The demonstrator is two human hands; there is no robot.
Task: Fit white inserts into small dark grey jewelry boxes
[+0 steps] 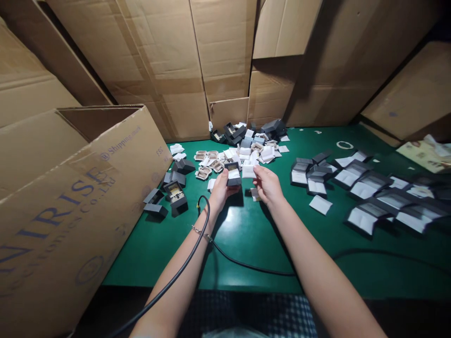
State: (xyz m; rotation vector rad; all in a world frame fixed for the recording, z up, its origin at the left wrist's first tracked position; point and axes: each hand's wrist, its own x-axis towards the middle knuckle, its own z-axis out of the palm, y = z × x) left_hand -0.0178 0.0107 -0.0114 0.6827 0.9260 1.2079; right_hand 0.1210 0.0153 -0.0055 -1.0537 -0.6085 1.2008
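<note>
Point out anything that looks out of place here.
A black cable loops across the left forearm, an awkward spot where it might snag. One white piece lies loose near the open boxes on the right, odd because it sits outside any box.

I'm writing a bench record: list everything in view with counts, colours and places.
Printed cardboard carton: one, brown, left
Cardboard panels: several, brown, back and right
Flat tabletop: one, green, centre
Small hinged boxes: many, dark grey, left, back and right
Flat pieces: many, white, mostly centre back
Shallow moulded trays: several, white and brown, centre left
Thin ring: one, white, back right
Printed sheet: one, yellowish, far right
Thin cable: at least one, black, foreground
Chain bracelet: one, silver-coloured, left wrist
Checked fabric: dark and white, bottom
Left hand: one, bare, holding an open dark-grey hinged box
Right hand: one, bare, pinching a flat white piece
</note>
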